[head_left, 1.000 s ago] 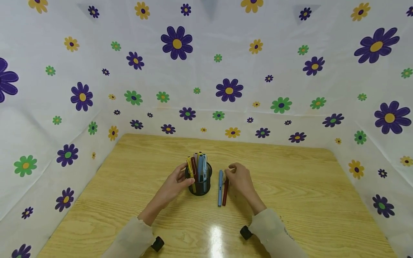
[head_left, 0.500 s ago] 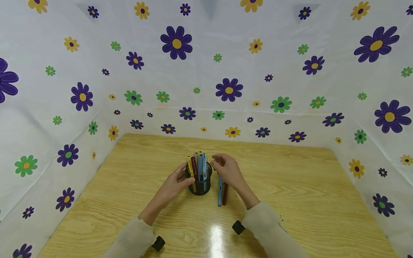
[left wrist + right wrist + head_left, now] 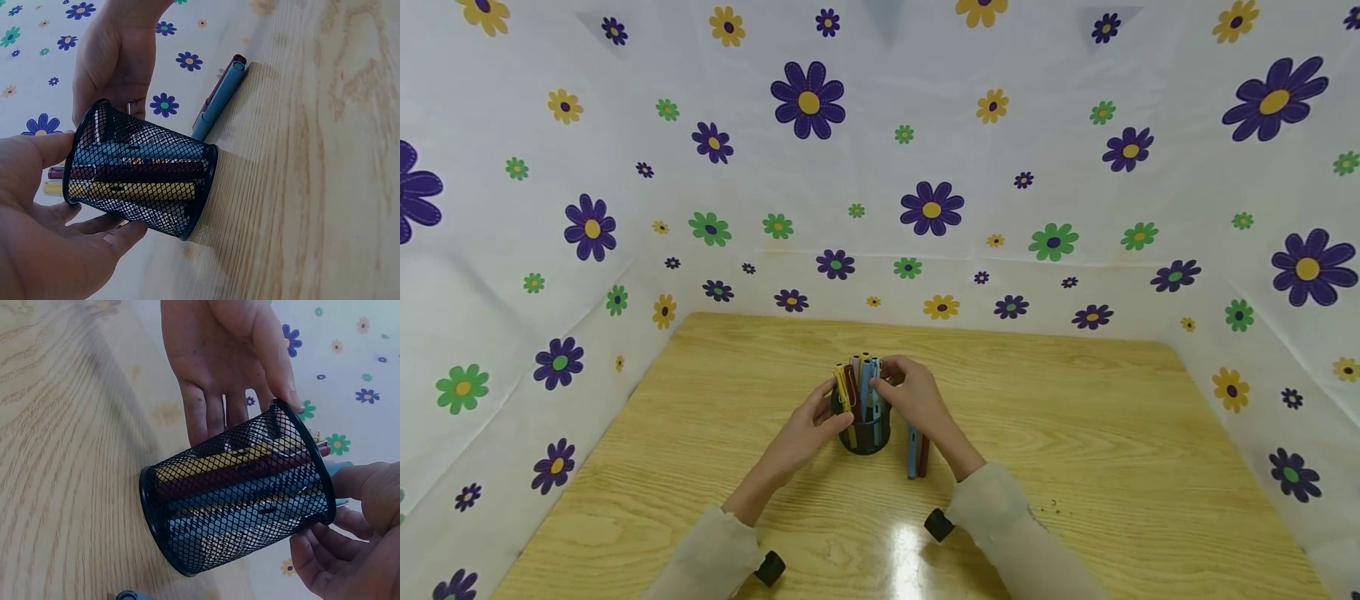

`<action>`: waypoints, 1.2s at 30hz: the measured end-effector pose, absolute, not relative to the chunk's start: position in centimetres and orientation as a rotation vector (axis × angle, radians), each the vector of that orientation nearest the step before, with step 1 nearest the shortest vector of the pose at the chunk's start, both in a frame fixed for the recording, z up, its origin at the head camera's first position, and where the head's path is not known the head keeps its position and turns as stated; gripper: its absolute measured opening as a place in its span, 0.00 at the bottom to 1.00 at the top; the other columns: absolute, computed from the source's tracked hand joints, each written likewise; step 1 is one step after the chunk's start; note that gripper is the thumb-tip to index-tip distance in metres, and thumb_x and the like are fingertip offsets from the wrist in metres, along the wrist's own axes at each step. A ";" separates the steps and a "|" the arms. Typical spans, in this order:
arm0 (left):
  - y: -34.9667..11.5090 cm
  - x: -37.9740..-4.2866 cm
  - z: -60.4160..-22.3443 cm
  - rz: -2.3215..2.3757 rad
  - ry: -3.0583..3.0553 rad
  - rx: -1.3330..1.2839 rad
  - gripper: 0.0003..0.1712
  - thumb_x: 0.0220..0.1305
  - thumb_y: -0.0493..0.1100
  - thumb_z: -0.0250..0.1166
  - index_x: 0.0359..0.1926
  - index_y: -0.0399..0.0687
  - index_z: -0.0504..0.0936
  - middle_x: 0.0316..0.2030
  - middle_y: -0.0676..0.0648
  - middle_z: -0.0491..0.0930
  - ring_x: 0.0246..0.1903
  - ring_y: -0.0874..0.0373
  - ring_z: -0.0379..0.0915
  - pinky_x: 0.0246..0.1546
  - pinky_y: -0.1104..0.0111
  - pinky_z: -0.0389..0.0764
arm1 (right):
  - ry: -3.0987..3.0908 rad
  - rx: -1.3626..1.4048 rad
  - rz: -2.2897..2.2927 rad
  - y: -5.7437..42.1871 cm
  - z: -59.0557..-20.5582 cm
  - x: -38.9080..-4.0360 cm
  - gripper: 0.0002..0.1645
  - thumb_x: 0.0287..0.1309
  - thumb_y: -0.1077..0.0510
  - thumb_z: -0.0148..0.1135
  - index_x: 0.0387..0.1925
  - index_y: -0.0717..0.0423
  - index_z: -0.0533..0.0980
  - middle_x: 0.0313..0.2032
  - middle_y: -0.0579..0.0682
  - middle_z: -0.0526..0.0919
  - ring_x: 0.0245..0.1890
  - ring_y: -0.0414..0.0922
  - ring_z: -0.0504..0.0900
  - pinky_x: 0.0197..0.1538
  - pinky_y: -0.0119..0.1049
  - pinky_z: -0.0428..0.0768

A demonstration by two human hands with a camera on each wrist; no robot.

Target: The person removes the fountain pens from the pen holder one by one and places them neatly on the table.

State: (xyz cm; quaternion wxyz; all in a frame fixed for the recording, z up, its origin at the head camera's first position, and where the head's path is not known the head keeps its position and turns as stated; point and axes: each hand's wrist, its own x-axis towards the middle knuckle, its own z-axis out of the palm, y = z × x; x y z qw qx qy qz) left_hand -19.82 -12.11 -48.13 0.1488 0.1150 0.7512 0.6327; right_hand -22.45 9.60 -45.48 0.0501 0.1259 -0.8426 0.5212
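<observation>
A black mesh pen holder (image 3: pixel 868 440) stands upright on the table, filled with several capped pens in yellow, dark red and blue. My left hand (image 3: pixel 805 431) grips its left side, thumb in front near the rim and fingers round the back. At the right of the rim, my right hand (image 3: pixel 919 398) pinches a light blue pen (image 3: pixel 876 407) that stands in the holder; its fingertips are partly hidden. Below the right hand, a blue pen (image 3: pixel 912 457) and a dark red pen (image 3: pixel 923 458) lie side by side on the table, their far ends covered.
The wood-grain table (image 3: pixel 1075 433) carries these things near its middle. White sheeting (image 3: pixel 865 167) with printed flowers rises behind it and on both sides. A black wrist camera (image 3: pixel 770 568) sits at the left sleeve, another black camera (image 3: pixel 938 525) at the right sleeve.
My right hand has left the pens lying on the table and moved left to the holder, where its thumb now overlaps the light blue pen. My left hand and the holder keep their places.
</observation>
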 end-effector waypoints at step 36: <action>-11.4 -19.3 -48.4 1.872 2.174 0.355 0.42 0.80 0.47 0.58 0.83 0.48 0.45 0.75 0.30 0.58 0.75 0.37 0.56 0.71 0.43 0.63 | -2.448 0.256 1.696 10.2 -45.1 -21.8 0.15 0.70 0.57 0.66 0.52 0.62 0.84 0.46 0.54 0.87 0.48 0.52 0.84 0.53 0.49 0.83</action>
